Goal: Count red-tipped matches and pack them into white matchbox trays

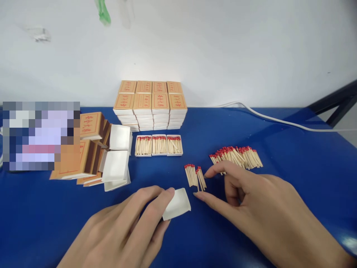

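Note:
My left hand (131, 227) grips a white matchbox tray (178, 204) by its left side, tilted slightly; no matches show in it. Just right of the tray, two small groups of red-tipped matches (190, 175) lie on the blue table. My right hand (245, 201) has thumb and forefinger spread apart beside the nearer group of matches (201, 179), and nothing shows between them. Behind the right forefinger lies a larger pile of matches (237, 155), partly covered by the hand.
Three filled matchbox trays (159, 145) stand in a row before a stack of matchboxes (150, 106) by the wall. At left are empty white trays (115, 165), matchbox sleeves (83, 158) and a blurred-out object (41, 136). A white cable (279, 119) crosses the back right.

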The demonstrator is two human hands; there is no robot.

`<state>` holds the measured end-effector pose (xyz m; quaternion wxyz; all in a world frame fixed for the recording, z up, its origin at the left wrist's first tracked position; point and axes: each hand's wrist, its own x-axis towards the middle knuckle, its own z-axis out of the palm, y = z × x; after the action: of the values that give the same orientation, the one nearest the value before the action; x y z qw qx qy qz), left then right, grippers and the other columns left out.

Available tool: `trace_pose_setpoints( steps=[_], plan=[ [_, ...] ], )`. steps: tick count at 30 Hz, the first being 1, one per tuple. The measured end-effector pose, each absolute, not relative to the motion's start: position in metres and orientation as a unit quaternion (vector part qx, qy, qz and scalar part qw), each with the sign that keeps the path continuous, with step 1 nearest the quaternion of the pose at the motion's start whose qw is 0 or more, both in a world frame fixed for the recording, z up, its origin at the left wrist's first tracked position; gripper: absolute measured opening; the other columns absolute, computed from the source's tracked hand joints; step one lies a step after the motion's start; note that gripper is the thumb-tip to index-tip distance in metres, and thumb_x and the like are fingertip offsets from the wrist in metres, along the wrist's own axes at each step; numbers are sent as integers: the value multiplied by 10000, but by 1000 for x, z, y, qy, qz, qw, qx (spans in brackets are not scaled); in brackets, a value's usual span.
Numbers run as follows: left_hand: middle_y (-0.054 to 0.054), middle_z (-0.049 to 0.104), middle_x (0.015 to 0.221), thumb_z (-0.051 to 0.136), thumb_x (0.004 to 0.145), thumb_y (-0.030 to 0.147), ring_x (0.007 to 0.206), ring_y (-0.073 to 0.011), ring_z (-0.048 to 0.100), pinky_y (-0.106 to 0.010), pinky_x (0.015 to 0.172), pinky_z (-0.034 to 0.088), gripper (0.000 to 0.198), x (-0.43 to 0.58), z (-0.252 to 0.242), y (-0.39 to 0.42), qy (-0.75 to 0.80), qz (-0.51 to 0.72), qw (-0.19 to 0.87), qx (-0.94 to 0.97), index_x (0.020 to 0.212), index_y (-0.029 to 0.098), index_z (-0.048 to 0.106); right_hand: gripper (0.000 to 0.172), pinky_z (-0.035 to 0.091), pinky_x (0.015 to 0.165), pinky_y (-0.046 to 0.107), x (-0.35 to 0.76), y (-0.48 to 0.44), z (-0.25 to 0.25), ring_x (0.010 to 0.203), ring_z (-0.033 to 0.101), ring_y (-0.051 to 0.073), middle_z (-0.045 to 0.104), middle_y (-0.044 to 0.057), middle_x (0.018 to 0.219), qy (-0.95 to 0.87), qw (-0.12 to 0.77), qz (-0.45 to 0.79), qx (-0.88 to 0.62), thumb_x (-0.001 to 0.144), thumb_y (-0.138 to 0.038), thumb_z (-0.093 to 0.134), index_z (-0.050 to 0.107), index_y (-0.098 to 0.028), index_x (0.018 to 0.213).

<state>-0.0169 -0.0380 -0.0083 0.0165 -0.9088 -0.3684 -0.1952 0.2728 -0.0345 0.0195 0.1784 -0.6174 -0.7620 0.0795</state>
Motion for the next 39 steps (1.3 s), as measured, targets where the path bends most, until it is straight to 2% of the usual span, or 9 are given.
trace_pose_setpoints(
  steps=[4, 12, 21, 26, 29, 34, 39],
  plan=[
    [-29, 805, 1335, 535, 1164, 295, 960, -186, 846, -352, 744, 653, 379, -16, -7, -37, -368, -194, 16, -909, 1525, 211, 614, 543, 364, 434, 280, 276, -32, 21, 403, 590, 143, 573, -99, 554, -768, 171, 91, -610, 1060, -810, 551, 674, -281, 1035],
    [-38, 809, 1332, 535, 1166, 297, 993, -189, 852, -331, 756, 650, 372, -15, -7, -35, -367, -195, 13, -909, 1518, 220, 627, 544, 374, 456, 281, 277, -30, 17, 422, 578, 131, 574, -99, 574, -759, 173, 114, -617, 1083, -802, 500, 689, -292, 1056],
    [-44, 808, 1325, 552, 1161, 291, 991, -208, 859, -373, 737, 662, 375, -15, -7, -37, -365, -195, 5, -910, 1521, 212, 622, 370, 381, 495, 273, 277, -29, 12, 465, 563, 118, 572, -114, 612, -759, 175, 111, -617, 1104, -672, 608, 681, -310, 1083],
    [-47, 806, 1327, 549, 1157, 276, 981, -204, 859, -361, 733, 667, 370, -15, -7, -35, -364, -197, 2, -910, 1513, 212, 630, 342, 390, 481, 265, 276, -30, 15, 457, 577, 114, 587, -115, 608, -760, 185, 130, -609, 1108, -647, 621, 693, -312, 1093],
    [-49, 807, 1331, 548, 1160, 283, 988, -215, 861, -376, 729, 665, 375, -15, -7, -35, -363, -199, 6, -910, 1520, 212, 626, 347, 393, 479, 273, 275, -30, 18, 446, 597, 122, 601, -111, 606, -761, 193, 75, -615, 1132, -636, 572, 703, -316, 1103],
    [-45, 815, 1325, 534, 1168, 281, 994, -217, 863, -384, 730, 660, 375, -15, -7, -36, -363, -195, 15, -911, 1526, 205, 616, 339, 302, 459, 307, 274, -30, 17, 421, 600, 199, 598, -56, 565, -711, 180, -126, -668, 1145, -538, 512, 694, -293, 997],
    [-42, 815, 1312, 530, 1168, 278, 980, -205, 863, -374, 726, 654, 356, -16, -4, -36, -363, -198, 8, -911, 1503, 207, 628, 312, 233, 477, 314, 272, -32, 15, 419, 567, 238, 569, -25, 518, -699, 144, -160, -682, 1121, -437, 521, 669, -291, 888]
  ],
)
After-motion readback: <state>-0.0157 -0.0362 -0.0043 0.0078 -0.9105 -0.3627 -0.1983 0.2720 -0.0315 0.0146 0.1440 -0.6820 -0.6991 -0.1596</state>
